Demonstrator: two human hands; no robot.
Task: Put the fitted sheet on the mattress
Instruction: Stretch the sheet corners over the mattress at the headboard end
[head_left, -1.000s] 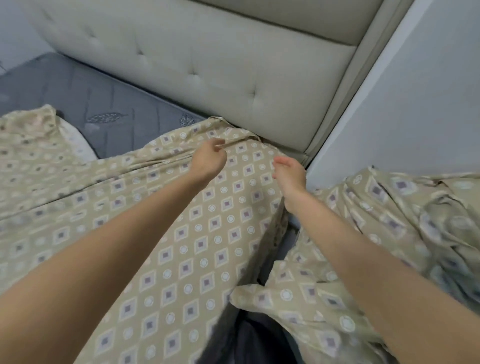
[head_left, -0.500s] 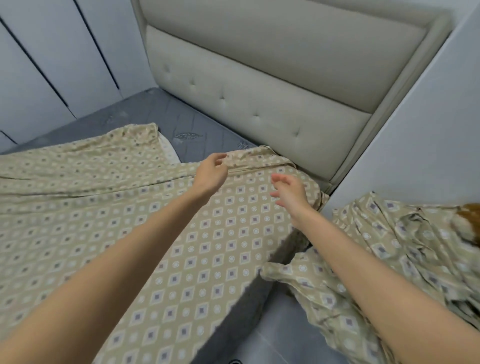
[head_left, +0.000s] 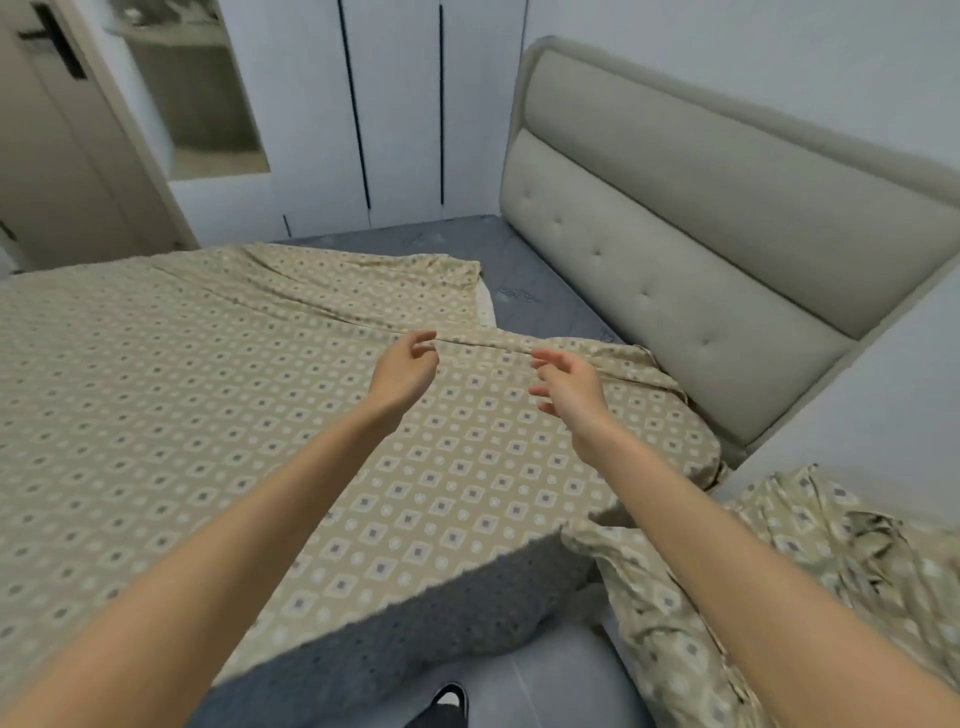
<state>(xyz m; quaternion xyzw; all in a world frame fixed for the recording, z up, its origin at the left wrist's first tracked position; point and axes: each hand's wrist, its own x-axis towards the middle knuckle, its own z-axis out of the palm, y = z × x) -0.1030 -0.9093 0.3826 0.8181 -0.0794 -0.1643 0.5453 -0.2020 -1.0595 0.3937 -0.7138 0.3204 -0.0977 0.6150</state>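
A beige fitted sheet (head_left: 218, 395) with a diamond pattern covers most of the grey mattress (head_left: 524, 270). The near corner by the headboard is pulled over; the far head corner of the mattress lies bare, with the sheet's edge folded back beside it. My left hand (head_left: 402, 371) hovers over the sheet's fold with fingers loosely curled, holding nothing. My right hand (head_left: 569, 384) floats above the sheet beside it, fingers spread. The mattress's grey side (head_left: 415, 629) shows below the sheet's near edge.
A padded beige headboard (head_left: 691, 270) runs along the right. More cloth of the same pattern (head_left: 810, 577) is heaped on the floor at the right by the wall. White wardrobe doors (head_left: 400, 104) and a room door (head_left: 57, 140) stand beyond the bed. A dark shoe (head_left: 447, 706) shows below.
Both hands have let go of the sheet's corner edge and lifted off it. The view has pulled back and up, showing much more of the bed and room.
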